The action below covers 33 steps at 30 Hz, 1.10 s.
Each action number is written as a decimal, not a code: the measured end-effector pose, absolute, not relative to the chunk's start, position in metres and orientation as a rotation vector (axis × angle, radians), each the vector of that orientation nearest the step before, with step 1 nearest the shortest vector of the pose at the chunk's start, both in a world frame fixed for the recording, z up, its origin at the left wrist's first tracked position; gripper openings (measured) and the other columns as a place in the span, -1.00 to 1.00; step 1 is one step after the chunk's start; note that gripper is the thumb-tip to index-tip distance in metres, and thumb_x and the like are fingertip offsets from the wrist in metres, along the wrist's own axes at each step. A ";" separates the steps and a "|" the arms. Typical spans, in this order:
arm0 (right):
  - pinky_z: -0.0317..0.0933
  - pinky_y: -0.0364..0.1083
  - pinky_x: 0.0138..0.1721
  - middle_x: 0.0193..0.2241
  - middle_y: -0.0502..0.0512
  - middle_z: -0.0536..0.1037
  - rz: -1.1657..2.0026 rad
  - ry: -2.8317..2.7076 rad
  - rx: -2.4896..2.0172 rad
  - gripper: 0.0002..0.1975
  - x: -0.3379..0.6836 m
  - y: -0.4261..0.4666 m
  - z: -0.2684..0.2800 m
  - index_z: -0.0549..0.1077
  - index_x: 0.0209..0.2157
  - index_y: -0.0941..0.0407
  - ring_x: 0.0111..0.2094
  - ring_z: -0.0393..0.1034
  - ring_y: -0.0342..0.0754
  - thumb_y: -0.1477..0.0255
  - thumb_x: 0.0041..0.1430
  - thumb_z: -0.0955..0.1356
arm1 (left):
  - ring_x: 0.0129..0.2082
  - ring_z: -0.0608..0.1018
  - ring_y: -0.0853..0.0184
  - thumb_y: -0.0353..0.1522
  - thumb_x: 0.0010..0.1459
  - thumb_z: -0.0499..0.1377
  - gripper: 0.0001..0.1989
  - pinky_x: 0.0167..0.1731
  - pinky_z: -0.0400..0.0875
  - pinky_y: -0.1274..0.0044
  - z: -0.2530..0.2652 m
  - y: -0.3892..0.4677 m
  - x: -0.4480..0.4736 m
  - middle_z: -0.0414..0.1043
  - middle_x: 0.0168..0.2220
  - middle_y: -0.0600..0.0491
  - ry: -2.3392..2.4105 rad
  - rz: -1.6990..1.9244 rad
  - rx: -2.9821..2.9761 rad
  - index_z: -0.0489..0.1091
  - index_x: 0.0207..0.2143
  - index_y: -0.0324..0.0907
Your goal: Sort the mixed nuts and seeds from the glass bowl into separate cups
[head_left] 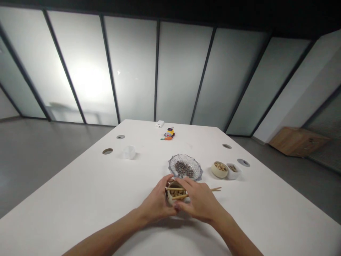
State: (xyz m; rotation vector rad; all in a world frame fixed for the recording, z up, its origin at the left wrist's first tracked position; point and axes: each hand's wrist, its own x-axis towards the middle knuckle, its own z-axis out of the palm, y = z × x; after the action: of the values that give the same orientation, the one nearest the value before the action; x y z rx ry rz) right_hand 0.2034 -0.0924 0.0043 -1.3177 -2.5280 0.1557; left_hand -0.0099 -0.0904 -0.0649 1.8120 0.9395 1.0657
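In front of me, a small round cream bowl [169, 201] with light brown nuts [178, 192] in it sits between my two hands. My left hand [159, 199] is curved round the bowl's left side, thumb at the near side and fingers at the far rim. My right hand [201, 199] arches over the right side, fingertips by the far rim and thumb by the near side. Wooden chopsticks [216, 189] run through my right hand, their tips apart over the nuts; the palm hides their middle. Just beyond stands a scalloped glass dish [198, 174] holding many dark beans [183, 169].
To the right, another cream bowl [219, 173] of nuts touches or nearly touches a white square container [236, 175]. A translucent container [129, 153] stands at left. Farther back are a yellow toy vehicle [169, 132], an orange carrot-like item [167, 139] and a white box [160, 123]. Round holes pierce the tabletop.
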 end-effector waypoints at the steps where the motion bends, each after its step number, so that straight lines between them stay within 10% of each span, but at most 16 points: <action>1: 0.41 0.08 -0.13 0.06 0.28 0.66 0.188 -2.515 -1.328 -0.31 0.203 -0.093 0.004 0.47 0.29 0.04 -0.09 0.62 0.24 0.15 0.17 0.52 | 0.19 0.56 -0.06 -0.43 -0.11 0.48 0.04 0.23 0.48 0.14 -0.067 -0.090 -0.009 0.46 0.23 -0.23 0.947 1.064 1.814 0.10 0.40 -0.14; 16: 0.49 0.07 -0.21 -0.04 0.16 0.75 0.134 -2.303 -1.371 -0.44 0.235 -0.114 -0.015 0.58 0.13 -0.03 -0.20 0.69 0.20 0.23 0.05 0.53 | 0.03 0.59 0.09 -0.27 0.04 0.49 -0.15 0.05 0.57 0.28 -0.060 -0.102 -0.007 0.46 0.17 -0.11 0.819 0.954 1.898 0.23 0.34 -0.04; 24: 0.52 0.17 -0.10 0.07 0.21 0.71 -0.102 -2.039 -1.984 -0.36 0.373 -0.088 -0.016 0.58 0.14 0.00 -0.02 0.66 0.34 -0.07 0.14 0.40 | 0.15 0.48 0.03 -0.28 0.27 0.26 -0.53 0.20 0.44 0.18 -0.050 -0.050 -0.053 0.38 0.16 -0.11 1.464 1.495 2.061 0.27 0.19 -0.03; 33: 0.45 0.21 -0.02 0.06 0.32 0.70 -0.030 -1.892 -2.382 -0.18 0.413 -0.067 -0.013 0.54 0.21 0.10 0.02 0.63 0.38 -0.20 0.21 0.23 | 0.38 0.21 -0.28 -0.08 0.19 0.34 -0.16 0.29 0.17 -0.10 -0.047 -0.008 -0.118 0.15 0.38 -0.35 2.337 1.519 1.885 0.08 0.38 -0.17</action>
State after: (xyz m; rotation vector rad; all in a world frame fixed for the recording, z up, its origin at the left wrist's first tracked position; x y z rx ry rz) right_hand 0.4131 -0.0672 -0.0126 -2.3823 -1.8922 -0.0301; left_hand -0.1180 -0.0084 -0.0467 1.8845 2.3368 1.5191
